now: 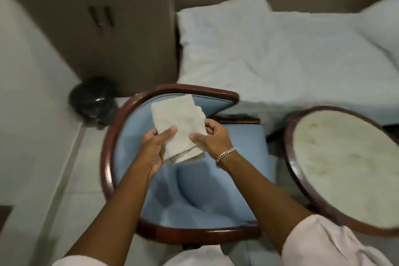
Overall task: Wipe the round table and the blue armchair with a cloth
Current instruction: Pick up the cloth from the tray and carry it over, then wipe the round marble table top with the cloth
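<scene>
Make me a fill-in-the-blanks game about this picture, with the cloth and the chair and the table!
1. Both hands hold a folded ____ above the armchair.
2. The seat of the armchair is the colour ____.
3. The round table stands on the person's ____ side of the armchair.
4. A bracelet is worn on the ____ wrist.

Missing words: cloth; blue; right; right.
The left hand and right hand grip it.
</scene>
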`<state>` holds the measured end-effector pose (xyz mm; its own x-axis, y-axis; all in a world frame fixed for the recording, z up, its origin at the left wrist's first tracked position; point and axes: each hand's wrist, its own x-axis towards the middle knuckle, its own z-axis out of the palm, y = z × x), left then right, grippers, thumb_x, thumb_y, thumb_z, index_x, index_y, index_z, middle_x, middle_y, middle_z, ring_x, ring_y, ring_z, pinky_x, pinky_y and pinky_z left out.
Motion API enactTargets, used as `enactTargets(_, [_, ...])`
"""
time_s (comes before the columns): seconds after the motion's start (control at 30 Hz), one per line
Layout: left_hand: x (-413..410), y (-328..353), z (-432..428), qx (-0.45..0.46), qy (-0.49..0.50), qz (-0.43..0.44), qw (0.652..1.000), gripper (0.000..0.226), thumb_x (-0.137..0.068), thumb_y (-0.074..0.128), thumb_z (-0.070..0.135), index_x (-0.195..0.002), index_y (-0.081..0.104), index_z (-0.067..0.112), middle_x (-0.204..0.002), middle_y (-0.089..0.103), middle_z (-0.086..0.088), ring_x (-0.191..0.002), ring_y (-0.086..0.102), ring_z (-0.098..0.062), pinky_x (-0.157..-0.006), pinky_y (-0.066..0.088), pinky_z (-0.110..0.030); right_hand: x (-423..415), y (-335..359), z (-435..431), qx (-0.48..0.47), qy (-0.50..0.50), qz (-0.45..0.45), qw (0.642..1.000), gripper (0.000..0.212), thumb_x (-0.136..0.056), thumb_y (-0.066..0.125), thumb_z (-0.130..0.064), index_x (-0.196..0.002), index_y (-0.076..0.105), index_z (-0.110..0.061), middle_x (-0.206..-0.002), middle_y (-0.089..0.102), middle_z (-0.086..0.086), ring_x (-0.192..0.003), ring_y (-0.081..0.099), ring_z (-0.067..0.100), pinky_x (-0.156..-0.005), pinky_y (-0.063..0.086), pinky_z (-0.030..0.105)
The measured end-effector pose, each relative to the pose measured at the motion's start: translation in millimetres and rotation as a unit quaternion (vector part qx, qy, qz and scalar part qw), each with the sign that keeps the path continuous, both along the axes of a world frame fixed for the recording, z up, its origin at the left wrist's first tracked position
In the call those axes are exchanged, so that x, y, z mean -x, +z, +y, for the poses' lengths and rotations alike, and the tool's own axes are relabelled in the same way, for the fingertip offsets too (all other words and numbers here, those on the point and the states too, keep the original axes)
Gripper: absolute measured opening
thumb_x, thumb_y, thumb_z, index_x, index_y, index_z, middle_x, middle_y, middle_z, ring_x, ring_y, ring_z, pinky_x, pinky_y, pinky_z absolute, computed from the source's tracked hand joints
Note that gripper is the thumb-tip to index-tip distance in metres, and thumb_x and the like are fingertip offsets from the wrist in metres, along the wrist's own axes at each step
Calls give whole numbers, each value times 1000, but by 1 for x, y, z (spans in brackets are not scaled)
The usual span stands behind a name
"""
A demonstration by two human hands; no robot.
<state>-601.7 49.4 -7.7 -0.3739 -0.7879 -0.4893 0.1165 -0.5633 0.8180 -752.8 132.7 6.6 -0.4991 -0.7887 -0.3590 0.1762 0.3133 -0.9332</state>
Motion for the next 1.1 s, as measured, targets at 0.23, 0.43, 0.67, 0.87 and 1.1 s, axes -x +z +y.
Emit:
enactTargets(0.23, [194, -55, 78, -40, -174, -41, 983, 37, -86, 74, 5, -122, 68, 0, -109, 79, -17, -96, 76, -34, -84, 64, -48, 149, -50, 118, -57, -185, 25, 981, 34, -78, 76, 8, -95, 67, -20, -108, 73, 13, -90, 71, 23, -79, 61, 30])
enactTargets(0.43, [362, -119, 172, 68, -277, -180, 941, 49, -89, 75, 18, -134, 58, 10, -134, 68, -14, -117, 67, -32, -102, 55, -48, 313, -129, 225, -129, -276, -9, 952, 34, -79, 74, 11, -111, 66, 3, -114, 71, 19, -88, 74, 20, -81, 61, 32])
enactTargets(0.67, [482, -252, 283, 207, -431, -351, 805, 73, -97, 60, 19, -159, 23, 10, -168, 28, -11, -156, 26, -28, -128, 22, -42, 487, -260, 335, -363, -195, 159, 897, 46, -81, 78, -11, -125, 65, -5, -126, 69, 20, -115, 64, 36, -102, 46, 41])
enactTargets(0.87, [501, -293, 310, 346, -508, -478, 628, 111, -90, 61, 56, -160, -9, 5, -170, -16, -19, -158, -12, -38, -127, -2, -51, 489, -307, 327, -307, 113, 532, 781, 64, -97, 46, -55, -155, 33, -29, -166, 25, 13, -152, 25, 38, -118, 20, 60])
enactTargets(1.1, [512, -319, 327, 316, -478, -520, 634, 167, -49, 72, 87, -149, -39, 11, -157, -49, -16, -143, -48, -36, -112, -34, -50, 613, -345, 229, -333, 45, 541, 771, 67, -96, 21, -68, -157, 14, -41, -170, 11, 4, -154, 17, 38, -114, 17, 73])
